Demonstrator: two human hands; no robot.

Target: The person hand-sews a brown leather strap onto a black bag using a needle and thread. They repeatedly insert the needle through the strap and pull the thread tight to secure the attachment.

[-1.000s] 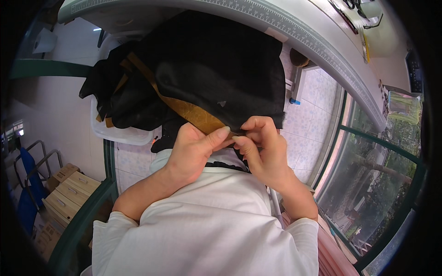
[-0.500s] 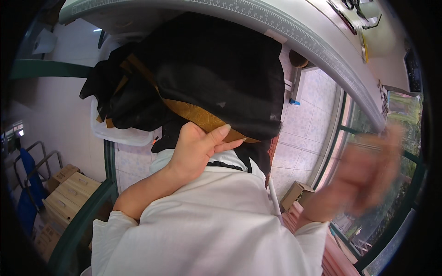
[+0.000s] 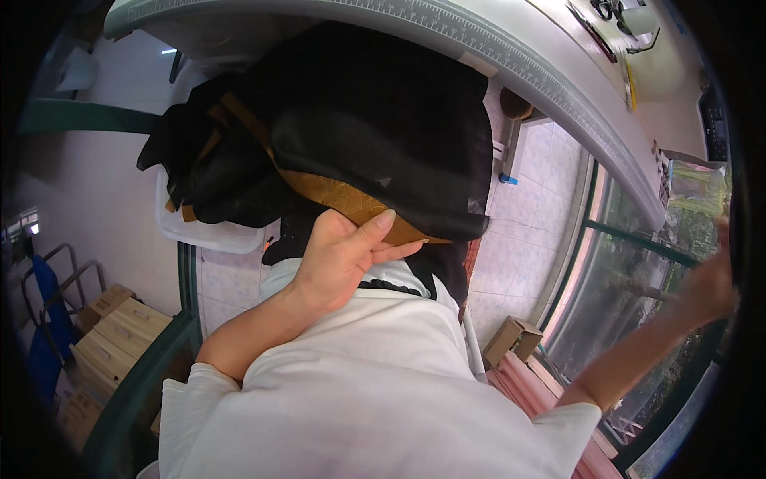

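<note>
My left hand (image 3: 345,251) grips the mustard-gold patterned fabric edge (image 3: 331,194) of a large black cloth (image 3: 375,104), with thumb on top and fingers bent beneath it. The cloth is draped in front of me, its bunched left part at a translucent plastic bin (image 3: 175,233). My right hand (image 3: 712,279) is stretched out to the far right at the dark rim of the picture, beside a window (image 3: 606,303). Its fingers are blurred and partly out of sight.
A grey curved bar with a ruler scale (image 3: 511,52) spans the top, below a white work surface (image 3: 646,80) with tools. Wooden drawer boxes (image 3: 120,339) and a blue trolley (image 3: 44,319) are at left. A cardboard box (image 3: 511,339) sits at right, on the tiled floor (image 3: 519,263).
My right hand has left the gold fabric and swung out to the far right. My left hand stays on the fabric, whose right end now lies flatter and exposed.
</note>
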